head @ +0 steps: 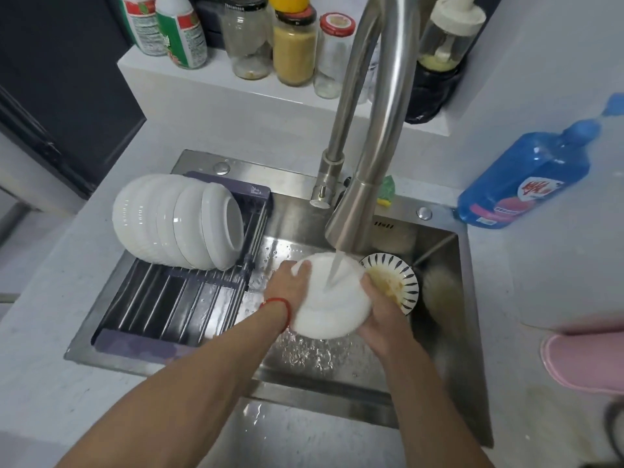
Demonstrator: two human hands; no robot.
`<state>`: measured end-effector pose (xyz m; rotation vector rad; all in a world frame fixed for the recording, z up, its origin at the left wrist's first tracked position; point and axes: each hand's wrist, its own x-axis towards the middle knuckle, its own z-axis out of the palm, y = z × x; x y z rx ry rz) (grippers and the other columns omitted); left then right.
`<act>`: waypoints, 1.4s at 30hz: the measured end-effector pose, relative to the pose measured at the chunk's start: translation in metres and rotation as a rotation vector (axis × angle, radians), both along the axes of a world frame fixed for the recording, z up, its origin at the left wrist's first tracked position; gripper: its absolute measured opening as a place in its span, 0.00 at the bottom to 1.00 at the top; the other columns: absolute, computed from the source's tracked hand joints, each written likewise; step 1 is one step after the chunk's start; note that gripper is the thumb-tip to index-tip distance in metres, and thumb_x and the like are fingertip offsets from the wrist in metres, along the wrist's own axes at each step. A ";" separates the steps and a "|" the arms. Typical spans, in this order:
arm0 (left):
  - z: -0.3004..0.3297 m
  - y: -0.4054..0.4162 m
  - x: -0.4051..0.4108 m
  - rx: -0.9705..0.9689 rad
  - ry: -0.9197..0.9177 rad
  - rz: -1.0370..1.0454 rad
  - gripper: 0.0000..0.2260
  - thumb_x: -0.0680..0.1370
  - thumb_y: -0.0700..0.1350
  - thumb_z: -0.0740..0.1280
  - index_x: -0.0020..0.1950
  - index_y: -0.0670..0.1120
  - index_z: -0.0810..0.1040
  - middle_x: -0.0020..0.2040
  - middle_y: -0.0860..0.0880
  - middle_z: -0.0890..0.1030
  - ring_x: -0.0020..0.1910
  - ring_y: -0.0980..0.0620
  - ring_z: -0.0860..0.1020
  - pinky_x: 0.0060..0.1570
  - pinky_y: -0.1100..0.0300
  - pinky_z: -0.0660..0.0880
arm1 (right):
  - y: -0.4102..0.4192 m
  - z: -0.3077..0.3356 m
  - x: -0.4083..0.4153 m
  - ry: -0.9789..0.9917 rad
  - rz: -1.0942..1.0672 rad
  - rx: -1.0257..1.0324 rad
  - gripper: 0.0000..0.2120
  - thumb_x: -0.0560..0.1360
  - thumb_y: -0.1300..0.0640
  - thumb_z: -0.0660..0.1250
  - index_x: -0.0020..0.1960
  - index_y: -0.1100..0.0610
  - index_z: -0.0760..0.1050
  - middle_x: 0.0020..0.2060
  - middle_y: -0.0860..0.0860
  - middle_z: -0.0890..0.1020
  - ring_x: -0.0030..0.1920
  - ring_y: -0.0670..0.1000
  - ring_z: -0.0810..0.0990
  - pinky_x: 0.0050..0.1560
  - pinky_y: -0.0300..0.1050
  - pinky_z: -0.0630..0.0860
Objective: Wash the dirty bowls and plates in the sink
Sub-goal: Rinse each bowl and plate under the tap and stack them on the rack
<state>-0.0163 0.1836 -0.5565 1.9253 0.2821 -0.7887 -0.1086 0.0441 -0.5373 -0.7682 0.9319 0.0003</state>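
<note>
Pale grey stone countertop (40, 383) around a stainless-steel sink (439, 251), brushed-steel gooseneck faucet (364, 184) running a thin stream. Held in mid-basin under that stream: a round white ceramic bowl (332, 298), turned underside up. Left hand (287, 285) gripping the bowl's left rim, fingers curled over the far-left edge, red string bracelet (280, 307) on the wrist. Right hand (381, 312) clasping the right rim, fingers wrapped under and mostly hidden, thumb on the outer wall. Just right of the bowl, partly behind the right fingers, a dirty blue-striped white dish (395, 282) smeared with yellow residue. On the left, a dark roll-up drying rack (162, 305) bearing a row of clean white bowls (175, 219) on edge. Far ledge with glass jars (293, 42); blue plastic detergent bottle (526, 177) at right.
</note>
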 end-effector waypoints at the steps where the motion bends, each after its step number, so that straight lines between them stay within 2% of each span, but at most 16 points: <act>1: -0.004 -0.006 -0.008 0.140 -0.066 -0.137 0.27 0.83 0.63 0.53 0.77 0.50 0.67 0.72 0.43 0.73 0.68 0.40 0.74 0.64 0.48 0.72 | 0.010 0.008 0.003 0.010 0.006 -0.054 0.10 0.83 0.55 0.66 0.62 0.57 0.76 0.53 0.57 0.86 0.56 0.58 0.83 0.51 0.56 0.81; 3: -0.009 -0.026 -0.025 0.239 -0.148 -0.255 0.32 0.81 0.66 0.42 0.83 0.55 0.56 0.82 0.43 0.58 0.79 0.38 0.59 0.75 0.38 0.62 | 0.025 0.010 0.014 0.106 0.064 -0.309 0.06 0.82 0.54 0.68 0.57 0.55 0.77 0.51 0.55 0.85 0.50 0.54 0.84 0.47 0.51 0.82; 5: 0.002 -0.039 -0.042 0.044 -0.032 -0.127 0.29 0.84 0.66 0.43 0.83 0.57 0.56 0.84 0.43 0.52 0.81 0.40 0.57 0.78 0.37 0.59 | 0.035 0.010 0.019 0.132 0.183 -0.571 0.08 0.82 0.50 0.66 0.57 0.54 0.77 0.50 0.51 0.85 0.48 0.50 0.84 0.46 0.46 0.82; 8: 0.018 -0.037 -0.035 -0.372 0.306 0.099 0.29 0.84 0.67 0.49 0.64 0.49 0.81 0.65 0.40 0.82 0.60 0.46 0.81 0.59 0.50 0.79 | 0.036 -0.001 0.012 0.082 0.451 -0.934 0.05 0.83 0.54 0.65 0.56 0.53 0.77 0.47 0.48 0.83 0.47 0.50 0.83 0.44 0.45 0.82; 11: 0.007 -0.020 -0.001 -0.371 0.375 0.168 0.23 0.81 0.61 0.61 0.58 0.42 0.81 0.46 0.42 0.86 0.45 0.43 0.84 0.53 0.46 0.82 | 0.040 -0.005 -0.005 -0.088 0.774 -1.194 0.09 0.81 0.60 0.66 0.61 0.52 0.77 0.47 0.48 0.82 0.43 0.47 0.80 0.38 0.34 0.74; 14: -0.014 -0.001 0.016 -0.295 0.351 0.319 0.22 0.82 0.56 0.65 0.62 0.37 0.77 0.48 0.39 0.86 0.44 0.39 0.86 0.50 0.41 0.83 | 0.043 -0.002 -0.022 -0.217 1.026 -1.403 0.14 0.83 0.52 0.65 0.66 0.55 0.73 0.54 0.53 0.84 0.48 0.51 0.81 0.45 0.40 0.77; 18: -0.026 0.016 0.009 -0.474 0.364 0.334 0.26 0.84 0.61 0.58 0.65 0.40 0.78 0.52 0.40 0.87 0.51 0.40 0.86 0.56 0.39 0.81 | 0.021 -0.003 -0.032 -0.050 1.277 -1.512 0.20 0.85 0.44 0.50 0.70 0.54 0.68 0.67 0.55 0.77 0.65 0.55 0.77 0.67 0.57 0.75; 21: -0.033 0.014 -0.015 -0.638 0.388 0.295 0.27 0.84 0.62 0.55 0.72 0.43 0.74 0.62 0.38 0.84 0.62 0.38 0.82 0.63 0.38 0.77 | 0.004 -0.018 -0.003 0.278 1.393 -1.600 0.29 0.86 0.46 0.44 0.83 0.59 0.48 0.83 0.57 0.48 0.83 0.56 0.46 0.81 0.59 0.41; 23: -0.037 0.008 -0.023 -0.730 0.420 0.326 0.29 0.84 0.62 0.52 0.75 0.44 0.71 0.66 0.38 0.81 0.66 0.39 0.80 0.67 0.40 0.76 | 0.012 -0.023 0.022 0.291 1.400 -1.646 0.31 0.86 0.43 0.42 0.83 0.57 0.40 0.83 0.56 0.41 0.82 0.55 0.38 0.79 0.63 0.36; 29: -0.043 0.004 -0.009 -0.778 0.462 0.474 0.34 0.82 0.66 0.56 0.71 0.38 0.74 0.66 0.34 0.80 0.66 0.38 0.79 0.71 0.41 0.72 | 0.019 0.008 -0.009 -0.184 1.538 -1.532 0.24 0.87 0.45 0.41 0.82 0.47 0.53 0.83 0.49 0.53 0.81 0.53 0.52 0.81 0.54 0.49; 32: -0.048 0.000 -0.016 -0.728 0.395 0.517 0.33 0.82 0.69 0.54 0.71 0.44 0.76 0.64 0.38 0.83 0.63 0.38 0.82 0.68 0.38 0.75 | -0.003 0.002 -0.009 0.200 1.473 -1.758 0.31 0.84 0.40 0.38 0.84 0.52 0.46 0.83 0.56 0.47 0.83 0.55 0.45 0.80 0.54 0.45; 34: -0.050 -0.011 -0.025 -0.732 0.397 0.493 0.35 0.81 0.70 0.53 0.73 0.46 0.75 0.66 0.40 0.82 0.63 0.39 0.82 0.69 0.37 0.74 | 0.002 -0.008 0.018 0.407 1.442 -1.697 0.31 0.85 0.41 0.42 0.84 0.54 0.42 0.83 0.57 0.43 0.82 0.57 0.40 0.81 0.56 0.40; 36: -0.051 -0.018 -0.028 -0.733 0.359 0.475 0.36 0.80 0.71 0.52 0.75 0.47 0.73 0.70 0.40 0.79 0.68 0.40 0.79 0.73 0.40 0.70 | 0.021 -0.010 0.037 0.264 1.493 -1.712 0.30 0.86 0.45 0.44 0.84 0.53 0.40 0.83 0.56 0.43 0.82 0.59 0.38 0.80 0.61 0.39; 38: -0.054 -0.016 -0.019 -0.724 0.328 0.458 0.42 0.76 0.76 0.55 0.76 0.44 0.72 0.70 0.39 0.78 0.69 0.42 0.78 0.74 0.44 0.70 | 0.029 0.000 0.034 0.013 1.561 -1.652 0.27 0.87 0.49 0.44 0.84 0.51 0.45 0.83 0.57 0.53 0.82 0.61 0.47 0.81 0.60 0.41; 40: -0.059 -0.006 -0.011 -0.698 0.372 0.404 0.52 0.68 0.80 0.61 0.75 0.39 0.71 0.67 0.34 0.79 0.64 0.38 0.81 0.65 0.44 0.79 | 0.020 0.013 0.004 -0.163 1.615 -1.616 0.27 0.86 0.45 0.39 0.82 0.52 0.56 0.81 0.53 0.61 0.81 0.58 0.56 0.81 0.55 0.48; 42: -0.060 0.000 -0.006 -0.692 0.356 0.439 0.48 0.69 0.76 0.61 0.73 0.39 0.73 0.64 0.34 0.81 0.62 0.36 0.82 0.58 0.43 0.82 | 0.009 0.017 -0.019 -0.211 1.529 -1.655 0.37 0.81 0.39 0.28 0.82 0.49 0.58 0.82 0.50 0.58 0.82 0.54 0.53 0.80 0.54 0.53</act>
